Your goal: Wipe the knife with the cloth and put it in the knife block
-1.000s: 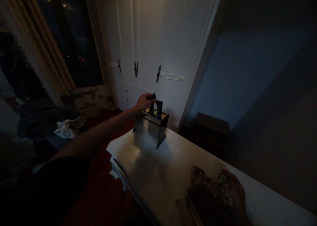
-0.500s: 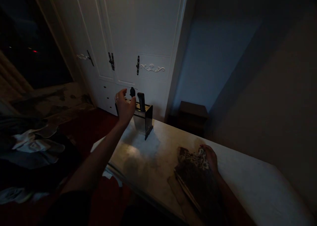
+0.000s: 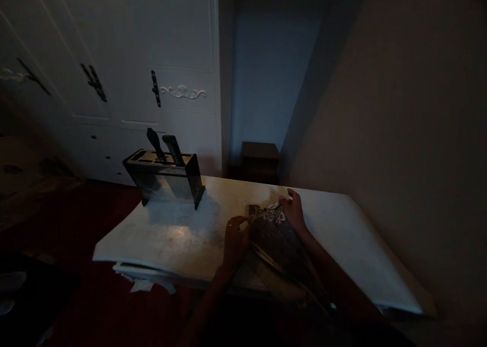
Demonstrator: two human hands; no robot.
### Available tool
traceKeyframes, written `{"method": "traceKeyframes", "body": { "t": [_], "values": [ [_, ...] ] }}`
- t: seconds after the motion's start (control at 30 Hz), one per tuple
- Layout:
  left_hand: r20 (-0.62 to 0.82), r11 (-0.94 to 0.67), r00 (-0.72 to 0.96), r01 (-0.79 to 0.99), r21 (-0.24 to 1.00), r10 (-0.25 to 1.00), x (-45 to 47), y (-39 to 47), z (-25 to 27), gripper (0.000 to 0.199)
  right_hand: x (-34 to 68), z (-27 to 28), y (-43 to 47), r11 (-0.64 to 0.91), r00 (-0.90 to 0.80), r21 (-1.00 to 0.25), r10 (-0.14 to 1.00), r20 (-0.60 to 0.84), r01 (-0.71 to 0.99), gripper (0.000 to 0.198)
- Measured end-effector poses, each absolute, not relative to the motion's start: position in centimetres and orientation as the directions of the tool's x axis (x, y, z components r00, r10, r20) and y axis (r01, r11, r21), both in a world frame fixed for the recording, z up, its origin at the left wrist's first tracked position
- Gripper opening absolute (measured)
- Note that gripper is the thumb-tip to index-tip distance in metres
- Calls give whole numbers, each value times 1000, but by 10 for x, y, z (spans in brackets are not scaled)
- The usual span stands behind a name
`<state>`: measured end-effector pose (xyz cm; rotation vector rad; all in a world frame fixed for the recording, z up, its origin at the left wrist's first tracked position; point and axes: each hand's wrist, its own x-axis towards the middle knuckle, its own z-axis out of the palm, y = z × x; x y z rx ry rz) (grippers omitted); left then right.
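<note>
A dark patterned cloth (image 3: 274, 235) lies on the white table (image 3: 178, 235) in dim light. My left hand (image 3: 234, 243) grips its left edge, with a ring on one finger. My right hand (image 3: 293, 210) holds the cloth's far right corner. A knife block (image 3: 165, 180) with two dark handles sticking out stands at the table's far left, well away from both hands.
White wardrobe doors (image 3: 114, 73) with dark handles fill the back left. A small dark cabinet (image 3: 259, 159) stands behind the table. A bare wall (image 3: 399, 134) runs along the right. Red floor (image 3: 76, 296) lies to the left, and paper pokes from under the table edge (image 3: 142, 283).
My left hand let go of the knife handle in the block and came back to the cloth's left edge. The view swung right and the right hand shifted along the cloth.
</note>
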<state>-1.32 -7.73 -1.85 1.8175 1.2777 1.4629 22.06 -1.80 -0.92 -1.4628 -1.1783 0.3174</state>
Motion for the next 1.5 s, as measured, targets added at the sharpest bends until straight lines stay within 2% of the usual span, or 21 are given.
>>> {"method": "traceKeyframes", "body": {
  "t": [0.07,0.1,0.17,0.27,0.3,0.37,0.57,0.67,0.8,0.93,1.0,1.17,1.3,1.33,1.43,1.5],
  "values": [
    [371,-341,-25,340,876,928,-16,-79,-26,22,212,4,-40,228,265,-669,792,550,708,58],
    [313,-289,-22,323,901,950,-17,-80,-26,23,205,10,-51,239,152,-573,820,551,784,56],
    [226,-222,21,294,930,974,-19,-80,-24,25,191,17,-71,258,-67,-416,905,420,872,58],
    [202,-228,116,293,929,973,-21,-82,-18,25,173,19,-89,234,-201,-342,971,131,910,91],
    [211,-245,142,302,921,967,-22,-83,-16,25,170,18,-91,218,-207,-347,976,67,912,100],
    [227,-274,179,317,908,957,-25,-85,-15,24,171,16,-94,209,-215,-363,976,24,908,104],
    [207,-260,203,280,924,957,-38,-89,-17,24,219,21,-106,317,-286,-403,948,137,859,82],
    [173,-226,219,242,944,960,-42,-92,-15,26,264,24,-117,321,-273,-404,946,174,857,74],
    [164,-214,237,204,955,957,-44,-95,-11,27,335,26,-136,147,-67,-412,977,202,899,67],
    [176,-229,256,193,954,950,-44,-94,-11,28,396,36,-152,-125,188,-439,977,103,890,48],
    [185,-238,259,190,953,948,-43,-95,-10,27,415,42,-158,-170,227,-436,971,81,884,45],
    [181,-214,232,128,968,956,-44,-101,-7,24,428,51,-161,-208,259,-442,964,57,872,54],
    [156,-160,92,45,986,984,-64,-103,-2,26,395,49,-145,-136,211,-448,970,122,883,57],
    [152,-153,20,37,988,988,-74,-101,1,27,379,49,-139,-102,199,-493,969,148,864,58],
    [182,-171,-295,61,983,938,-110,-87,12,27,315,50,-121,-27,112,-628,989,96,778,69],
    [250,-231,-536,105,967,806,-139,-71,20,24,265,55,-107,56,-6,-677,997,76,734,74]
  ]
}}
